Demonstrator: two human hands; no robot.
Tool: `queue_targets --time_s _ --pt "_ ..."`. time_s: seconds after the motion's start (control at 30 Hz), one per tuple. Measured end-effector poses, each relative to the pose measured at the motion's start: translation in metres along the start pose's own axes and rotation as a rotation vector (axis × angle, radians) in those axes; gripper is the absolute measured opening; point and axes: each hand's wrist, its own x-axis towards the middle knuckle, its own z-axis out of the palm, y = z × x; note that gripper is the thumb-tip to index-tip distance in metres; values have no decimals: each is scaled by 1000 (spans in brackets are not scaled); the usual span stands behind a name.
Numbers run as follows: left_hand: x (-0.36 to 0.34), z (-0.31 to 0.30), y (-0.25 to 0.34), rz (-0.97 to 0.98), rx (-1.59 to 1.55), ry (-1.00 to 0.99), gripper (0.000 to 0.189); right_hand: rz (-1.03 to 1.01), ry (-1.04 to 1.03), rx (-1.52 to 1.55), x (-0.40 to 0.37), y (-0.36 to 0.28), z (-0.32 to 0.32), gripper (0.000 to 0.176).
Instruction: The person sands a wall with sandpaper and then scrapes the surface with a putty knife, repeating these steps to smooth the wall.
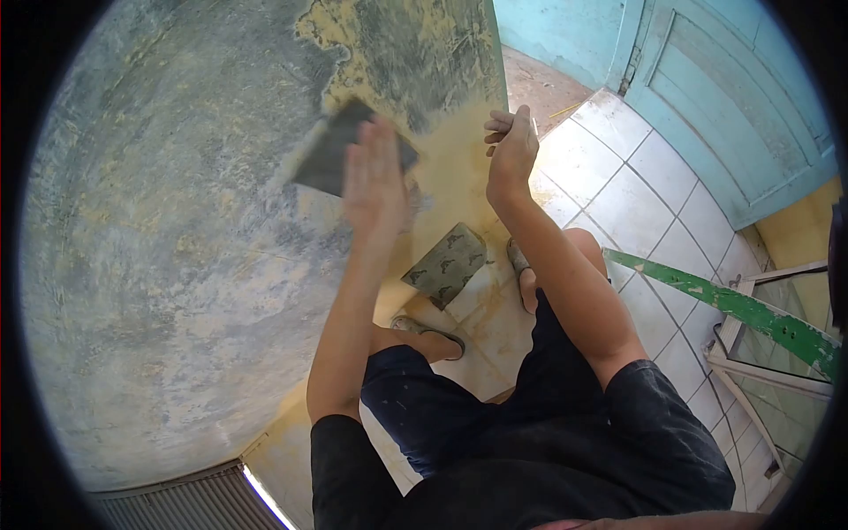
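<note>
My left hand (375,172), blurred by motion, lies with its fingers flat over a dark square sheet (322,159) and holds it against the mottled grey and yellow wall (194,221). Off to the right, my right hand (512,155) is raised beside the wall's edge, its fingers loosely bent and apart, with nothing visible between them. A second sheet, grey-green with dark printed marks (446,265), is low between my feet, below both hands. Fine yellow dust marks the wall and floor near it.
White floor tiles (676,172) extend to the right. A light blue door (724,106) is at the upper right. A chipped green bar (729,302) crosses a pale frame with glass at the right. Ribbed grey material (177,508) is at the lower left.
</note>
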Motion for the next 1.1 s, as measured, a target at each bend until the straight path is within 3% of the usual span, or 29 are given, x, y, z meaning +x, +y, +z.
queue_targets --time_s 0.03,0.17,0.23,0.3,0.43,0.5,0.53,0.63,0.8,0.97,1.0,1.07,1.1 --pt "-16 17 7 104 38 -64 82 3 2 -7 1 0 -2 66" --pt "-16 11 7 187 -3 -117 77 34 -14 -19 6 0 -7 67" --pt "14 -16 5 -120 -161 16 81 18 -18 -26 7 3 -8 65" --pt "65 -58 -1 -288 -60 339 81 3 -15 -39 7 4 -11 63" --pt "92 -55 -20 -258 91 555 81 6 -34 -22 4 3 -11 64" --pt "61 -22 -6 -118 142 223 76 6 -34 -23 5 5 -10 64" --pt "37 -4 3 -118 139 221 76 9 -33 -29 5 7 -10 63" --pt "-24 29 25 185 -137 -186 73 23 -46 -26 3 12 -6 63" --pt "16 -6 10 27 -190 -103 78 36 -65 -33 3 12 -5 63" --pt "91 -47 -1 -112 -30 314 79 55 -36 -20 -2 3 -3 65" --pt "87 -42 2 -109 -33 315 79 54 -33 -19 -3 4 -3 65" --pt "62 -21 12 -56 -47 71 78 -253 -37 -123 -4 8 -2 54" --pt "39 2 16 -55 -50 72 78 -255 -34 -125 -8 8 0 54"
